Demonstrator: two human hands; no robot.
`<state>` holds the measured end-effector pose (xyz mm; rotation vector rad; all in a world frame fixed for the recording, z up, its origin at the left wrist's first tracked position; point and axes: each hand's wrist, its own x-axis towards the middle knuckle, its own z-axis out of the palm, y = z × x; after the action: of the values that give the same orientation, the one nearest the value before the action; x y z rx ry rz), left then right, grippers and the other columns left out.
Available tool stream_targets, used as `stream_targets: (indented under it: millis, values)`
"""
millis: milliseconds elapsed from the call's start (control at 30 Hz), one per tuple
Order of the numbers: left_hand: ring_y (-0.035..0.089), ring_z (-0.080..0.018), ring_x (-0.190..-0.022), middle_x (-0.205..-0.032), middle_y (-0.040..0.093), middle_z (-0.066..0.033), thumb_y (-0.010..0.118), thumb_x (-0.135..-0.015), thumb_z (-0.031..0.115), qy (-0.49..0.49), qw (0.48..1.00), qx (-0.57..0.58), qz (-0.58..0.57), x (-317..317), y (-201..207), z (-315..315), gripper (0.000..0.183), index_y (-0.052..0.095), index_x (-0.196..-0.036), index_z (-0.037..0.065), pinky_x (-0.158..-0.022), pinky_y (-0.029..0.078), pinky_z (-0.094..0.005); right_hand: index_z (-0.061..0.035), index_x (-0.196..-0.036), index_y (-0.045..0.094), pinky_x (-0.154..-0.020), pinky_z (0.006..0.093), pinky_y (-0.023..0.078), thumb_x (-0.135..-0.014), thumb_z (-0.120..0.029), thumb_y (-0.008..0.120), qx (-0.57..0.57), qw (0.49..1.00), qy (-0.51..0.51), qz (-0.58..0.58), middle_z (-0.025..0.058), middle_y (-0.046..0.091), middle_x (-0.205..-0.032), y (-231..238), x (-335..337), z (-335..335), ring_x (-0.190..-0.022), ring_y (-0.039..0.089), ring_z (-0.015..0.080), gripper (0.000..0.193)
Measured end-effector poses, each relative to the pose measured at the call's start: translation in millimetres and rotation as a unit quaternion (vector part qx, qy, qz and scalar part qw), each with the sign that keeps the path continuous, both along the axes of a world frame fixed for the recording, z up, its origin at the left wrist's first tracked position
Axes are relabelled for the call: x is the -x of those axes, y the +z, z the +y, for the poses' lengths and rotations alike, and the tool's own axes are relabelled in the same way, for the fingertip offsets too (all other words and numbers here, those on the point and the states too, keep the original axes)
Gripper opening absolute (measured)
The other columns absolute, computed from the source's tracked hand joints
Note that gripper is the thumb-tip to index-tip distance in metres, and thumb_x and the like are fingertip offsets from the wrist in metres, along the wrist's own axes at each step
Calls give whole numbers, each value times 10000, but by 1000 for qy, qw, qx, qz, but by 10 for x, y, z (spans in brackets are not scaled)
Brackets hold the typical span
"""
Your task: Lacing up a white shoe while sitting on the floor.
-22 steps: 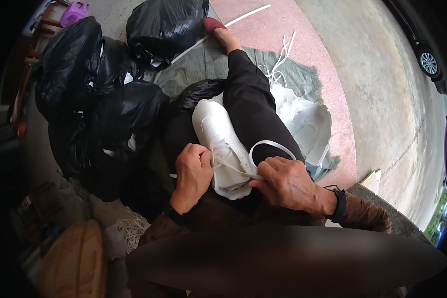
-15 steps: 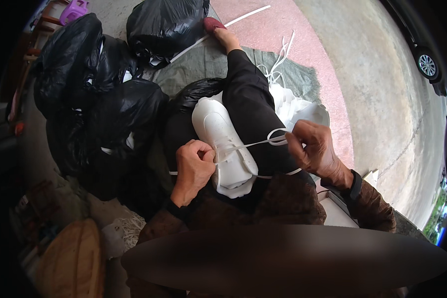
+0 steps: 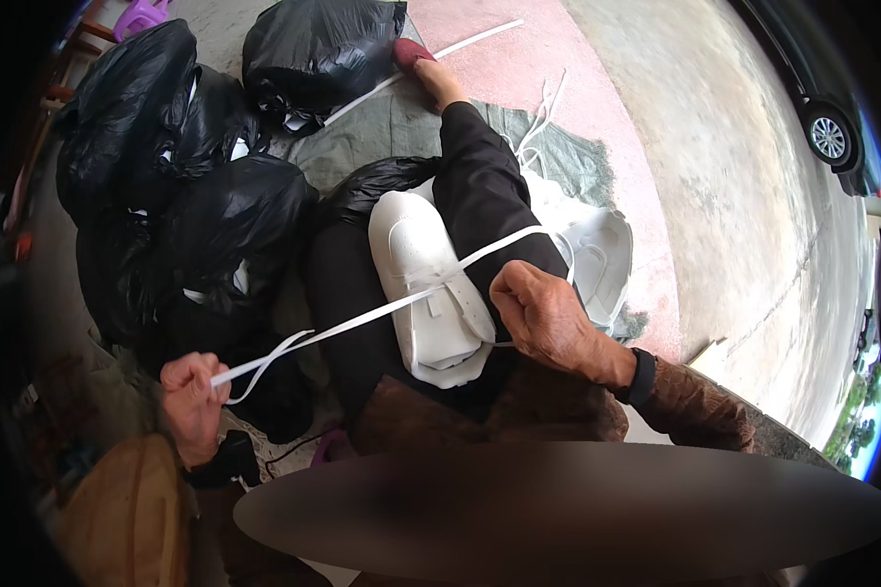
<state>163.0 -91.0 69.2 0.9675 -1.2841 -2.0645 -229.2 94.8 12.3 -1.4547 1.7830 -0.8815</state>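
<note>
A white shoe lies across my lap with its toe pointing away from me. A flat white shoelace runs taut from its eyelets out to the left. At that end my left hand is closed on the lace, and a loose tip dangles beside it. The lace also stretches over my thigh to the right and loops down behind my right hand. This hand is closed just right of the shoe's opening; its fingertips are turned away, so what they hold is hidden. More white shoes with loose laces lie beyond my right leg.
Stuffed black plastic bags crowd the left, with another bag by my red-shod foot. A grey-green sheet lies on the ground. A tan rounded object stands at lower left. A parked car is far right.
My left hand has moved from the shoe far out to the left, drawing the lace along. My right hand has shifted left, closer to the shoe.
</note>
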Motion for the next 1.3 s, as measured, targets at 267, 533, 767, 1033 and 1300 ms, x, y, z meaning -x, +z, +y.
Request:
stream_targets:
  millis: [267,533,767,1033,1300]
  values:
    - [672,-197,-850,-905,696,-115,671,-839,69,-33,713,494,-497,-346,-800,771,200,688,-1017,-22,-773,517,-311,-51,-991,740,-746,375,529,-838,29,647,11,994,-69,-86,135,629,-871,-244,-124,-81,-827,648,325,197]
    - [599,-140,-658,-779,666,-64,619,-956,182,-177,903,210,-329,1680,-505,571,224,634,-938,-41,-627,472,-274,6,-961,685,-729,289,539,-823,2,654,-63,961,-190,-193,85,719,-817,-258,-269,-204,-755,666,134,141]
    - [273,-96,-504,-600,292,30,329,-1091,290,93,923,-327,180,-68,-128,-390,425,395,-708,120,-486,249,-265,-31,-895,578,-688,366,528,-746,96,613,60,994,-56,-68,137,637,-820,-251,-313,-268,-785,672,322,199]
    - [527,-216,-856,-903,562,-90,494,-992,80,609,694,-369,105,-2738,-405,-122,84,540,-960,17,-892,418,-367,-35,-887,603,-644,372,532,-771,15,707,84,996,-1,42,116,623,-837,-356,-169,-206,-768,659,316,164]
    - [445,-59,-601,-755,538,-8,569,-1006,116,273,956,9,-110,38,-676,408,154,602,-1063,-24,-527,360,-205,-20,-915,669,-735,363,493,-755,-144,755,77,967,50,238,93,576,-827,-120,-311,-74,-835,568,279,220]
